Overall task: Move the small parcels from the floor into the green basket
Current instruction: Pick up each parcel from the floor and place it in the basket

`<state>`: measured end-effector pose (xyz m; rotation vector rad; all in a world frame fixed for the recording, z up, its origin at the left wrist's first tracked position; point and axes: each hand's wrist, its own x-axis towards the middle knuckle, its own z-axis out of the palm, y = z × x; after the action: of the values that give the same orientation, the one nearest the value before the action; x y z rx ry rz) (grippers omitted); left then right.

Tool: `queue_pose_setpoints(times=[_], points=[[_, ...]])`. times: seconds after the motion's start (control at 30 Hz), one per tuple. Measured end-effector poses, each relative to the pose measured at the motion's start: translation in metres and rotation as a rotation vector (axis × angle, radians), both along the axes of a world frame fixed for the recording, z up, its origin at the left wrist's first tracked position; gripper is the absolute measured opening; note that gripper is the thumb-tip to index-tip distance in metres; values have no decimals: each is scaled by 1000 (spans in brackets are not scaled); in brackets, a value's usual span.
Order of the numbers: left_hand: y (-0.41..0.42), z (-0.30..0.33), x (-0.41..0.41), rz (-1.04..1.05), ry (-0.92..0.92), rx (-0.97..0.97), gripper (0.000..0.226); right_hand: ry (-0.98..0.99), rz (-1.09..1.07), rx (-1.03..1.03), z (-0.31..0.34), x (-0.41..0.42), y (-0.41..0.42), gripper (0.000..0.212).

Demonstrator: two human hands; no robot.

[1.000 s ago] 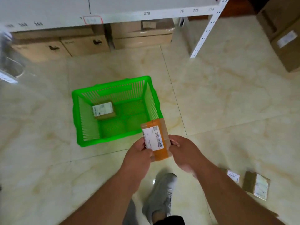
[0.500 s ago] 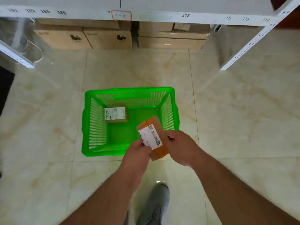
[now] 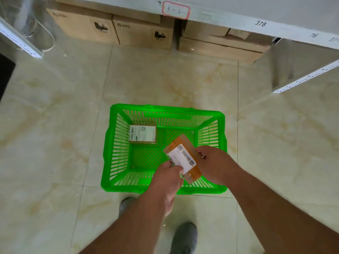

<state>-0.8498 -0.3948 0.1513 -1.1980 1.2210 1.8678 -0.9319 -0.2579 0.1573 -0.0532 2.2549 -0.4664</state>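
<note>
Both hands are gripping one small parcel (image 3: pixel 183 160) w/ a white label, holding it tilted above the near-right part of the green basket (image 3: pixel 222 143). Left hand (image 3: pixel 166 182) is pinching the parcel's near-left edge – thumb lying on the label by the barcode, other fingers tucked under, so closed on it. Right hand (image 3: pixel 213 163) is clamping the right edge, fingers curled round the side, also closed on the parcel. The parcel is brownish-orange, taped, its far corner pointing away from the person, and it isn't touching the basket floor as far as can be seen – it's hanging over the opening, near end over the basket's front rim.

A second parcel (image 3: pixel 142 133) is already lying flat inside the basket, in the far-left corner, label facing up, well apart from the held one. The basket is sitting on the pale marble-look tiled floor (image 3: pixel 55 143), approx. centred in front of the person.

Both forearms are reaching in from the bottom of the view. Two grey shoes are showing below them: left shoe (image 3: pixel 125 204) mostly hidden behind the left forearm, right shoe (image 3: pixel 185 237) between the arms.

Beyond the basket, cardboard boxes (image 3: pixel 143 32) are standing on the floor under a white shelf (image 3: pixel 238 17), whose edge is carrying handwritten nos. and a red-bordered tag (image 3: pixel 175 10).
</note>
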Motion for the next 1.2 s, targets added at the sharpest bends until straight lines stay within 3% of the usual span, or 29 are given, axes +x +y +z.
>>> queue_pose_setpoints(times=[0.2,0.37,0.63,0.83,0.97,1.2], points=[[-14,-32,-25,134,-49,76,30,66,258,90,-28,-43,-34,8],[-11,-91,-45,326,-124,145,31,87,402,160,-82,-70,-53,10],[-1,-182,-73,461,-143,190,30,67,520,238,-170,-103,-65,41],[-1,-221,-91,535,-147,182,29,76,506,217,-210,-118,-72,44],[-2,-230,-97,603,-116,198,38,101,516,124,-220,-117,-75,33],[5,-220,-90,518,-138,154,42,197,210,-107,-212,-90,-52,38]])
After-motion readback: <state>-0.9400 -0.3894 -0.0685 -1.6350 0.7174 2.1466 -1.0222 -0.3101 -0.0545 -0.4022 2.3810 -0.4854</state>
